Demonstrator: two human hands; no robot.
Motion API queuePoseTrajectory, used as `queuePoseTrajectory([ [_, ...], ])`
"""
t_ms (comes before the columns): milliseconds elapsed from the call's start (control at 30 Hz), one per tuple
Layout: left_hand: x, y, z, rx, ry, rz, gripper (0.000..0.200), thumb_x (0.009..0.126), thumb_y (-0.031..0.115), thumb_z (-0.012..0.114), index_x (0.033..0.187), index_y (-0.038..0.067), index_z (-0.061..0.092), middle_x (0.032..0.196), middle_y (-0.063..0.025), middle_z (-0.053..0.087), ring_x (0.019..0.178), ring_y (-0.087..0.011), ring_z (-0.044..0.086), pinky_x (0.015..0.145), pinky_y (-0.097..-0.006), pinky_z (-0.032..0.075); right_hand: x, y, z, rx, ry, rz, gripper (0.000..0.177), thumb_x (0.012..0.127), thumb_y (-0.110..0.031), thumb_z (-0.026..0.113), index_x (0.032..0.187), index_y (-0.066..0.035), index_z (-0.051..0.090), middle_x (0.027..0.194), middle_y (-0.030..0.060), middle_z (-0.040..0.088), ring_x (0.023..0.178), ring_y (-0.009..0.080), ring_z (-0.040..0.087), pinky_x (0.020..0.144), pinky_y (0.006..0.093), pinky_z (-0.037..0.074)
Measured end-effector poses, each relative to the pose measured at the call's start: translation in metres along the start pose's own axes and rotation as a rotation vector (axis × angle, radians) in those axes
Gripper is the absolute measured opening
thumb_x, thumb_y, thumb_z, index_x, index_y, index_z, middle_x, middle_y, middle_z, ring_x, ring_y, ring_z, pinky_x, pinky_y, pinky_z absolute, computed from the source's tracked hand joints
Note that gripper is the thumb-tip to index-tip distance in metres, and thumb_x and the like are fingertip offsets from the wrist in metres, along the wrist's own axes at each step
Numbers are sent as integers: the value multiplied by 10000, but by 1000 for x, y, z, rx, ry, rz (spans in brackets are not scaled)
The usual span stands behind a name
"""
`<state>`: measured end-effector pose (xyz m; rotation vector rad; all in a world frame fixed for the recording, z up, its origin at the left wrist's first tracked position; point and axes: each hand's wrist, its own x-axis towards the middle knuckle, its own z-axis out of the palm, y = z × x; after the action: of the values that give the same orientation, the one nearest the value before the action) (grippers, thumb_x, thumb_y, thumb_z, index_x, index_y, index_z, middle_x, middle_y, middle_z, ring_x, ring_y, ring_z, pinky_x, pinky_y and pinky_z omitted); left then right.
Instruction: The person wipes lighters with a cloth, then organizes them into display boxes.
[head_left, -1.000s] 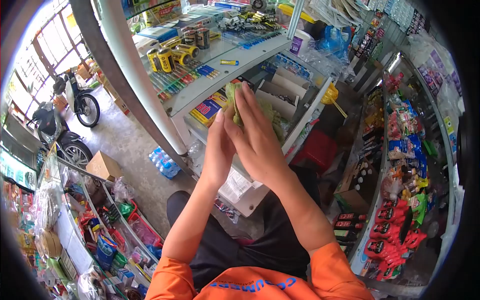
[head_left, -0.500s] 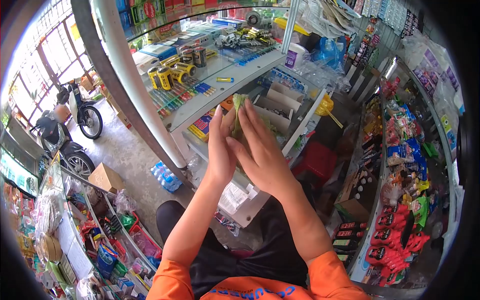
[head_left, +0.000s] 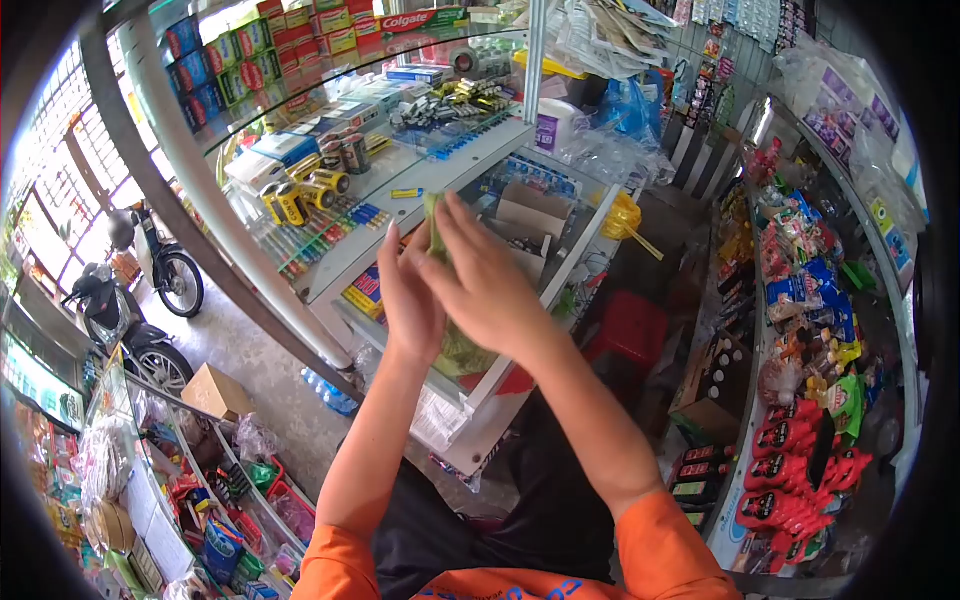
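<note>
My left hand (head_left: 412,305) and my right hand (head_left: 483,288) are raised over an open drawer (head_left: 565,270) of the glass counter, palms facing each other. Pressed between them is a thin, crumpled greenish thing (head_left: 433,215); its upper end shows at the fingertips, and I cannot make out its kind. The fingers of both hands are nearly straight and lie along it. Below my wrists, more greenish, crumpled material (head_left: 462,357) lies in the drawer's near part. A cardboard box (head_left: 533,210) sits farther back in the drawer.
The glass showcase (head_left: 460,150) ahead holds yellow batteries (head_left: 285,205), pens and toothpaste boxes. A red stool (head_left: 632,330) stands to the right, before shelves of packets and red bottles (head_left: 785,470). A white post (head_left: 190,150) rises at the left. Motorbikes (head_left: 125,320) stand beyond.
The view has turned slightly, so the counter shifts left. My hands stay together around the greenish thing, the right now lying more over the left. More greenish material shows in the drawer.
</note>
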<state>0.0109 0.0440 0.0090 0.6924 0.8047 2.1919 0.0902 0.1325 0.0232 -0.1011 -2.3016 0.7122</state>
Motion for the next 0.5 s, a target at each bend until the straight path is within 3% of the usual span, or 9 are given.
queuePoseTrajectory([
  [67, -2, -1, 5, 49, 108, 35, 808, 1101, 599, 364, 1572, -51, 458, 1536, -148, 577, 1410, -255, 541, 1238, -383, 358, -13, 0, 7, -65, 35, -72, 716, 1088, -372, 544, 1537, 163, 387, 1659, 377, 293, 1542, 528, 305, 1271, 549, 278],
  [200, -8, -1, 9, -7, 166, -41, 826, 1099, 609, 344, 1566, -60, 470, 1578, -148, 538, 1424, -246, 520, 1240, -376, 353, -27, -2, 4, 21, -12, 2, 724, 1104, -357, 515, 1589, 140, 308, 1683, 361, 254, 1558, 508, 290, 1279, 557, 254],
  [267, -4, 0, 11, 98, 47, -15, 841, 1097, 614, 335, 1572, -70, 458, 1601, -157, 512, 1436, -259, 506, 1252, -378, 332, -16, 3, 0, 11, 34, 19, 716, 1108, -354, 508, 1589, 138, 311, 1686, 358, 249, 1560, 506, 289, 1278, 554, 254],
  [500, -4, -2, 7, 36, 53, 5, 866, 1101, 609, 308, 1586, -101, 411, 1614, -187, 497, 1470, -291, 474, 1276, -400, 290, -20, 8, 4, 2, 28, 3, 720, 1109, -350, 519, 1603, 123, 294, 1696, 341, 236, 1566, 493, 283, 1272, 547, 276],
])
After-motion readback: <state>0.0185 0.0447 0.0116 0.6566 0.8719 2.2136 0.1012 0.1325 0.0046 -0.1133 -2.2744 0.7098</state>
